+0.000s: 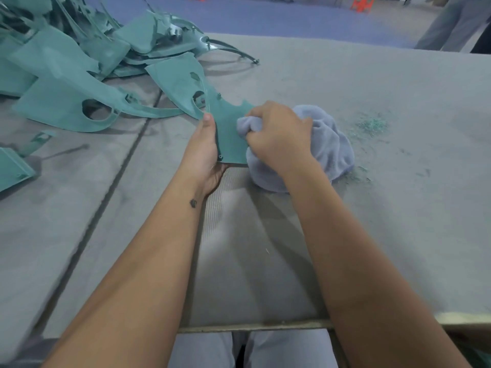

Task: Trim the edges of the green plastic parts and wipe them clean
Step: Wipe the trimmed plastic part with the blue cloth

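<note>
Head view: right hand (pixel 276 134) bunches soft grey cloth (pixel 329 144) on flat green part (pixel 228 128).

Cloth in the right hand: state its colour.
Pale blue-grey cloth, head view.

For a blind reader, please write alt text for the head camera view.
The right hand rubs a bunched grey cloth on a green plastic part that the left hand holds steady on a grey table. More green parts are piled far left.
</note>
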Tool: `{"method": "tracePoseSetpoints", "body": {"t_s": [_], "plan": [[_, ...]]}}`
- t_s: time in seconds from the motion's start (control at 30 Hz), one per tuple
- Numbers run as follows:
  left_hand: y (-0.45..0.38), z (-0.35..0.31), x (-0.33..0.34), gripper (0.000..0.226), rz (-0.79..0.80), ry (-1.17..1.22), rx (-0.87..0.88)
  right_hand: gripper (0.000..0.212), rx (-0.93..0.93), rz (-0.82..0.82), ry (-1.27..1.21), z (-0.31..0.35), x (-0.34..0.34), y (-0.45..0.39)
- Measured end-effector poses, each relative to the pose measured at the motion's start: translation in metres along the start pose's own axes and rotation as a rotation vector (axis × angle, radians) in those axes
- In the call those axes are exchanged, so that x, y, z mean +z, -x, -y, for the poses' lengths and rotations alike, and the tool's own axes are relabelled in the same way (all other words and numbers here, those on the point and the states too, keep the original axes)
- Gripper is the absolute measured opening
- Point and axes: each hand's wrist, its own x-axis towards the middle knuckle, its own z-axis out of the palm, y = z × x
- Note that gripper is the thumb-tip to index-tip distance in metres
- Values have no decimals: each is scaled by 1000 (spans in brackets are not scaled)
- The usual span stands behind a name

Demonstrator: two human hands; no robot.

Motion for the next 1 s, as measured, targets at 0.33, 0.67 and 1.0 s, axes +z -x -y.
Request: {"method": "tracePoseSetpoints", "body": {"t_s": [0.33, 0.67, 1.0], "plan": [[1, -2, 1, 53, -35, 92, -71, 15, -224, 210, -24, 18, -1, 3], [3, 1, -1, 37, -63, 37, 60, 21, -236, 236, 147, -1, -7, 10], [4, -8, -5, 33, -176, -23, 237, 20, -12, -41, 283, -16, 7, 12]]}}
